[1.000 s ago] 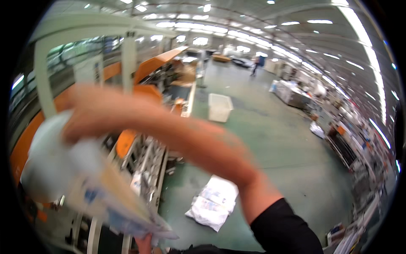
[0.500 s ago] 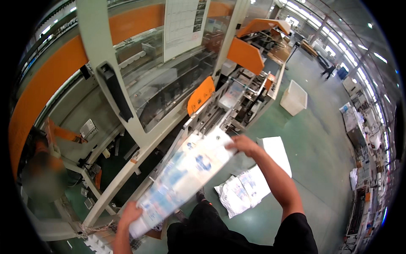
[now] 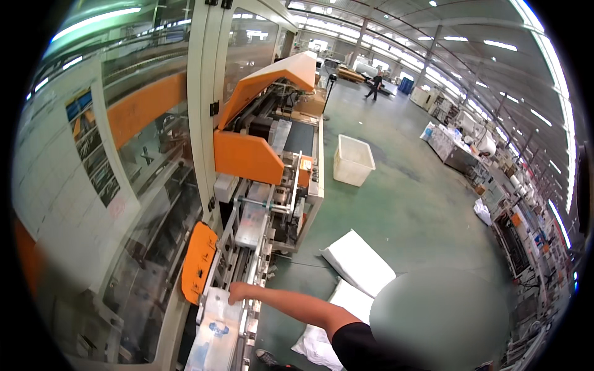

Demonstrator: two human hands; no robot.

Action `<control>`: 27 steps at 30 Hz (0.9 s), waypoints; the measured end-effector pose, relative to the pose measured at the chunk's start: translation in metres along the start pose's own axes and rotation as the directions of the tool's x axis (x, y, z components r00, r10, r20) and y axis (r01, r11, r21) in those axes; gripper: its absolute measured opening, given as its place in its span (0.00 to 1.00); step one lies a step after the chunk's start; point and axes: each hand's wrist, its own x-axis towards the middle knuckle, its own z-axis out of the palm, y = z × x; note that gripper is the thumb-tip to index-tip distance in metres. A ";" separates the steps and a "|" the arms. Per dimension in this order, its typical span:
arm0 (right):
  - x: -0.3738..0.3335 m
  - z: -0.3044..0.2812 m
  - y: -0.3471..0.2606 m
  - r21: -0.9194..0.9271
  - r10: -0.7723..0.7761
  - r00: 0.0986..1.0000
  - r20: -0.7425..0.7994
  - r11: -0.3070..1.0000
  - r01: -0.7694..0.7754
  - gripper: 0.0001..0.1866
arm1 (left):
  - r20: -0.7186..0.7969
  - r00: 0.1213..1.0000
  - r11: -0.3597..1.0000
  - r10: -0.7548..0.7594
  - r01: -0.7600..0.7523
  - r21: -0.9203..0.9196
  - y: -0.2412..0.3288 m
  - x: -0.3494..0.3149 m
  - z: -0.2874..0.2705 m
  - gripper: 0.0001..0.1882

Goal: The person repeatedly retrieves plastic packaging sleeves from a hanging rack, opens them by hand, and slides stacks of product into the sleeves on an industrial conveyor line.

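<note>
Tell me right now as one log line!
Right hand: at upper end of printed packet | left hand: not in view | packet: on machine track | white bin: on floor

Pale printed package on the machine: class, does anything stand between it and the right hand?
Nothing visible does: the right hand is at the far right corner of the pale printed package, apparently touching it.

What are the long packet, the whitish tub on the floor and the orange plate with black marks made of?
The long packet looks like thin, slightly shiny plastic film: it's pale and cloudy, with blue print. The whitish tub is probably smooth moulded plastic, going by its even walls and rim. The orange plate could be painted metal or plastic; its flat colour doesn't settle which.
</note>
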 end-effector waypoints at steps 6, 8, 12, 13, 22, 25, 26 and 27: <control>0.079 0.055 0.007 -0.260 -0.032 0.983 0.182 0.962 0.080 0.14 | -0.109 0.975 0.977 0.192 -0.201 -0.068 -0.027 0.036 -0.006 0.22; 0.106 0.010 0.102 -0.373 -0.201 0.948 0.248 0.883 0.285 0.14 | -0.097 0.919 0.920 0.382 -0.388 -0.055 -0.043 0.112 0.020 0.20; 0.051 0.010 -0.003 -0.070 0.095 0.953 0.288 0.994 -0.078 0.21 | 0.139 0.989 0.996 -0.053 0.042 0.077 -0.017 0.060 -0.018 0.20; 0.039 0.003 -0.015 -0.106 0.155 0.946 0.285 0.986 -0.130 0.21 | 0.160 0.985 0.997 -0.056 0.047 0.057 -0.019 0.058 -0.017 0.21; 0.043 -0.005 -0.002 -0.241 0.400 0.842 0.362 0.913 -0.330 0.33 | 0.208 0.978 1.000 -0.008 0.006 0.010 0.023 0.050 -0.018 0.22; 0.046 -0.005 0.011 -0.142 0.382 0.855 0.350 0.924 -0.355 0.31 | 0.225 0.974 1.000 0.020 -0.019 -0.008 0.035 0.053 -0.023 0.22; 0.046 -0.003 0.015 -0.100 0.363 0.874 0.324 0.931 -0.350 0.30 | 0.228 0.974 1.000 0.010 -0.011 0.000 0.045 0.052 -0.029 0.22; 0.046 -0.001 0.019 -0.058 0.344 0.890 0.297 0.937 -0.343 0.28 | 0.232 0.973 1.000 0.001 -0.003 0.008 0.052 0.052 -0.031 0.22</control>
